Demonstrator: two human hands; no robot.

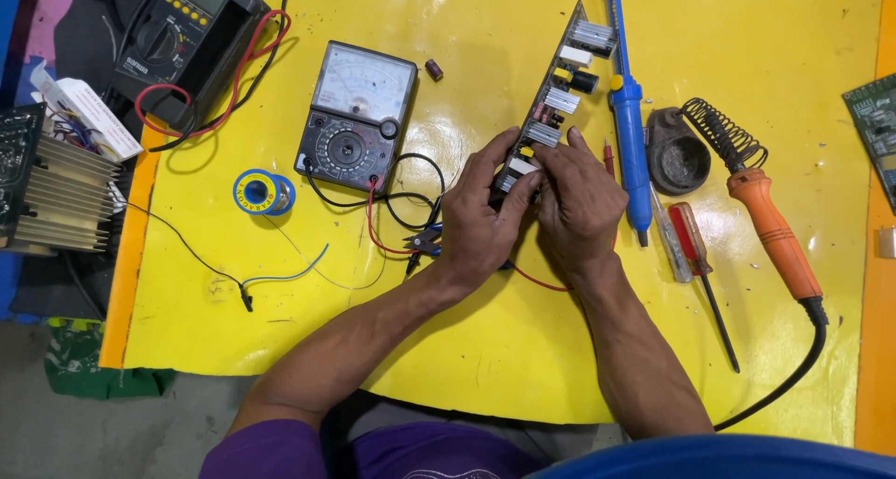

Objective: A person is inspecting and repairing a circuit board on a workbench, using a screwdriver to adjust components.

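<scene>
From my remote seat, the yellow counter filled nearly the whole view, its glossy sheet giving a plain bright ground against which small parts showed clearly. At its far left corner sat a dark digital multimeter with red and black leads coiled around it, pushed well apart from the work, as I judged, to keep it out of the way. Closer in lay the grey analogue meter, face up and turned toward the person, its leads trailing to just beside the hands.

The long circuit board stood tilted on its edge, running from the middle of the counter up toward the far side, its near end held so the components faced left. My left hand was curled closed around that near end, and my right hand pinched it from the other side, fingers meeting on the board; both seemed to steady it upright.

To the right the blue desoldering pump, orange-handled soldering iron and a red screwdriver lay parallel within reach. The solder spool rested to the left.
</scene>
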